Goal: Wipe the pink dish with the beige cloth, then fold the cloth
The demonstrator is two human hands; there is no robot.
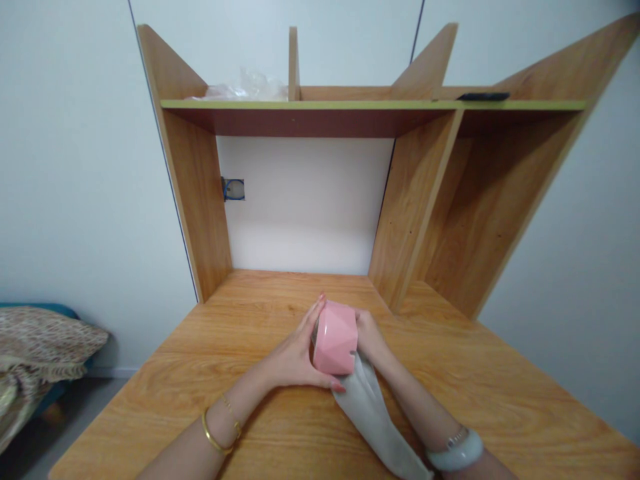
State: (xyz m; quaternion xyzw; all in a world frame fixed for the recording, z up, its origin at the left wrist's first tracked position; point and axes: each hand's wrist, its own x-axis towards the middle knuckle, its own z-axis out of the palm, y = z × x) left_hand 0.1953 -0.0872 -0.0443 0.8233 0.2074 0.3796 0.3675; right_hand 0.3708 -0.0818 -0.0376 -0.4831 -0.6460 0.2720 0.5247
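A pink faceted container [337,339], like a small bowl or pot, is held tilted above the wooden desk. My left hand [299,355] grips its left side, with fingers at the top and the thumb under the lower edge. On the other side my right hand [369,337] is closed, its fingertips hidden behind the container. A pale grey cloth [373,413] hangs from between the container and my right hand, trailing down toward the desk's front edge. Cloth and right-hand fingers appear to meet behind the pink wall, though the contact is hidden.
The wooden desk [240,393] carries a shelf unit [310,107] at its back. Clear plastic wrapping [250,87] and a dark flat object [483,97] lie on the upper shelf. A wall socket box [234,189] shows behind. A patterned blanket [45,340] lies at far left.
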